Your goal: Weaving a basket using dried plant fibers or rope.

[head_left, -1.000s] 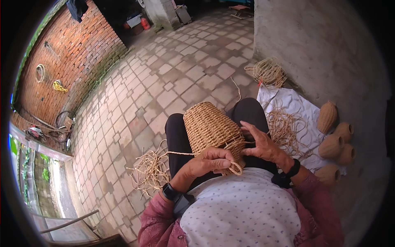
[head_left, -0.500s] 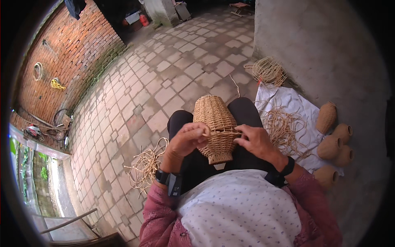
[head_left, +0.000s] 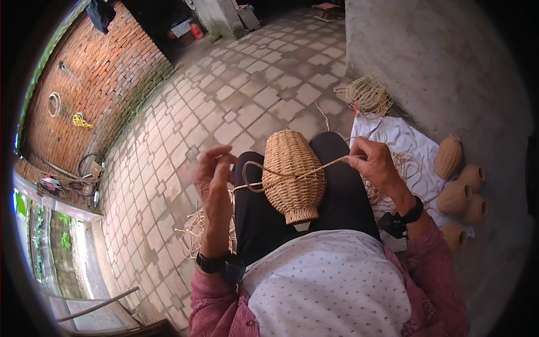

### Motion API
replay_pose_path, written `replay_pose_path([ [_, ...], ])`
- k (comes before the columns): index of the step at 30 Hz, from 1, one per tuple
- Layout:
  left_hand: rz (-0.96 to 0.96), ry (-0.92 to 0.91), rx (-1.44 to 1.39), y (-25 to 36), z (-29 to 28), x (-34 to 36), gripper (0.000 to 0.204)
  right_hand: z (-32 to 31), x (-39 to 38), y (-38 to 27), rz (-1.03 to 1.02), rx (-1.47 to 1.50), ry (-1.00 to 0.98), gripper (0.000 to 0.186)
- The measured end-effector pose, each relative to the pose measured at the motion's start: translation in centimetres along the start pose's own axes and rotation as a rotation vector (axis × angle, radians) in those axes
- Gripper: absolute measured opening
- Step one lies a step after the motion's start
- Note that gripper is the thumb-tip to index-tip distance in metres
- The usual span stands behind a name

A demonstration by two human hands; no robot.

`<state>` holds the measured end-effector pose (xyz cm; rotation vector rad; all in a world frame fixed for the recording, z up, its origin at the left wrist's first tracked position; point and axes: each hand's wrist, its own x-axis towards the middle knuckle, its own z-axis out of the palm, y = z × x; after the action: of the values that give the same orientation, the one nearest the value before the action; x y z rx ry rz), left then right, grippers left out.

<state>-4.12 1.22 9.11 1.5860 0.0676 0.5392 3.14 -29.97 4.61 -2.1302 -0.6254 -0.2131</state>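
Right hand pinches a cord stretching from the woven basket (left hand, loosely parted, beside it).

My black-trousered lap: supports woven basket. Paved floor: loose cord left of basket; white cloth right of basket, carrying second cord tangle; brown vessels farther right.

Jacket: dusty rose, worn open, sleeves stopping short of the wrists, faintly patterned.
Shirt: white, sprinkled with small bluish dots.
Trousers: plain black.
Left wrist: black band with a dark, boxy unit.
Right wrist: matching strap, dark module.
Hands: left hand and right hand bare.
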Motion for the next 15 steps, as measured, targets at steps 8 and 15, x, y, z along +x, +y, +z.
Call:
replay_pose_path([
  [8,-0.215,-0.668,-0.120,2.3,10.2,-0.7,0.023,-2.4,0.5,-3.7,0.013,0.261,0.004,0.015],
  [15,0.133,-0.530,0.597,-1.0,5.3,-0.4,0.012,1.3,-0.7,0.5,0.015,0.439,-0.070,0.010],
])
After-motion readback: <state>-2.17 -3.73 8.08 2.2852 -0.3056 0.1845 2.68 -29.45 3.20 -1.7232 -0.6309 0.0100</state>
